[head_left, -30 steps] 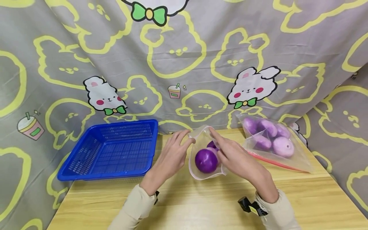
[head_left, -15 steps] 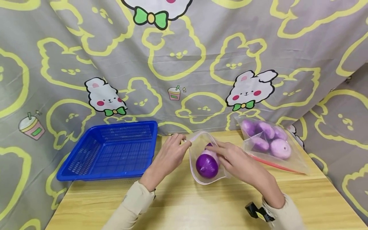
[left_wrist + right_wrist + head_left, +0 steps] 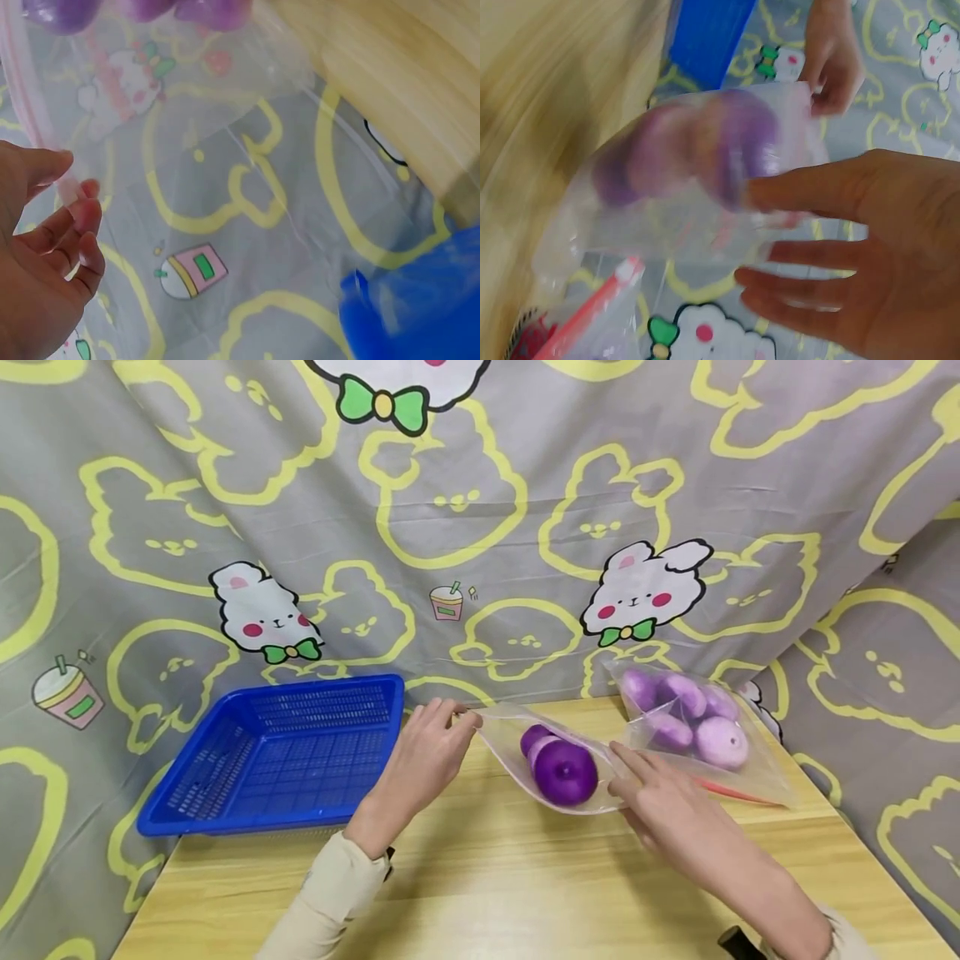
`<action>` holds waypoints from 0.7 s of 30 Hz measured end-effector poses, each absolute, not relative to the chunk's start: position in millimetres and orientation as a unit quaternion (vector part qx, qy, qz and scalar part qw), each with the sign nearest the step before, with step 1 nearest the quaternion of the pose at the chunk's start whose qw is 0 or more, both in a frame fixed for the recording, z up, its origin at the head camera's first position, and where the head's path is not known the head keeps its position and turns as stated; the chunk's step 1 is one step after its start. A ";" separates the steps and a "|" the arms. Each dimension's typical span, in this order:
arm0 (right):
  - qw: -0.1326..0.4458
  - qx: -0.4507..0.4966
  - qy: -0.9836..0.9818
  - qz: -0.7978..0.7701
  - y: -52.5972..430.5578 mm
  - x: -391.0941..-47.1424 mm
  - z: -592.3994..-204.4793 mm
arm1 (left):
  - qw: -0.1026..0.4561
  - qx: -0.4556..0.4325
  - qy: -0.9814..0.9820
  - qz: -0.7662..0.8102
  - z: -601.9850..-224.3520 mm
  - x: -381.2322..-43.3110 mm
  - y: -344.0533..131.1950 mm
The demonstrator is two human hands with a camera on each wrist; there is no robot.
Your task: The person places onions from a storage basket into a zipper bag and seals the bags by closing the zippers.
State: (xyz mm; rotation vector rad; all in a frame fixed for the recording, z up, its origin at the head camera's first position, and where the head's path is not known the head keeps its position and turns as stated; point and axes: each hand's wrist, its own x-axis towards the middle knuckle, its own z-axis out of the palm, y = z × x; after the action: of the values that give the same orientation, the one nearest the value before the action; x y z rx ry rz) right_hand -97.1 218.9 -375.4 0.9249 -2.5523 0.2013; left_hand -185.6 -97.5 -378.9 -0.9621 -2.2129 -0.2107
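Note:
A clear zip bag point(image 3: 502, 739) hangs tilted above the table, its mouth open toward me. Inside lie glossy purple onion-like vegetables point(image 3: 564, 772), dark purple with paler bands. My left hand point(image 3: 429, 752) pinches the bag's left top corner between thumb and fingers, as the left wrist view also shows. At the bag's right edge is my right hand point(image 3: 678, 810). In the right wrist view its thumb point(image 3: 802, 187) lies against the bag beside a vegetable, and its fingers stretch out fairly straight, spread apart. Motion blur partly hides the contact there.
On the left, a blue plastic basket point(image 3: 300, 810) stands on the wooden table point(image 3: 480, 893). A second zip bag point(image 3: 761, 777) with a red seal, holding several pale purple vegetables, lies at the back right. A patterned grey curtain point(image 3: 480, 527) hangs behind the table.
The bag's mouth has widened sideways and its right side has swung to the right. My right hand has moved right, out from over the vegetables. They have rolled rightward; my left hand shifted slightly left.

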 end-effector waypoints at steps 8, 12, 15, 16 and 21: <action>0.294 0.357 -0.872 0.160 231.6 -110.3 -359.8 | 0.347 -0.352 -0.859 -0.134 -364.7 -177.5 -116.5; 0.344 0.374 -0.838 0.198 230.4 -115.7 -345.2 | 0.338 -0.348 -0.854 -0.190 -353.4 -169.7 -123.5; 0.380 0.381 -0.815 0.215 228.9 -119.0 -332.5 | 0.339 -0.347 -0.845 -0.227 -343.4 -163.0 -125.2; 0.391 0.378 -0.811 0.216 228.1 -119.9 -328.3 | 0.341 -0.347 -0.841 -0.236 -340.8 -161.3 -125.0; 0.417 0.325 -0.819 0.223 224.3 -120.3 -308.6 | 0.344 -0.356 -0.827 -0.267 -333.1 -154.2 -119.9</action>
State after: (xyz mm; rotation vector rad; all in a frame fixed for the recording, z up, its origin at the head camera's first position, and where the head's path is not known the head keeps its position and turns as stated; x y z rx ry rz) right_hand -120.3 224.3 -308.6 0.8159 -2.0560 0.5610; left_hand -154.2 -119.9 -333.1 -0.9258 -2.1479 -0.6946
